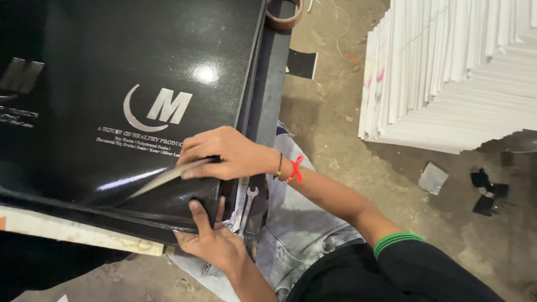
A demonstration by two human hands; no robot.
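While the right hand grips a flat blade, the left hand presses open-fingered on the glossy black sheet.

Board stack right of sheet; spanner between.

One black sheet, one blade, perhaps one spanner.
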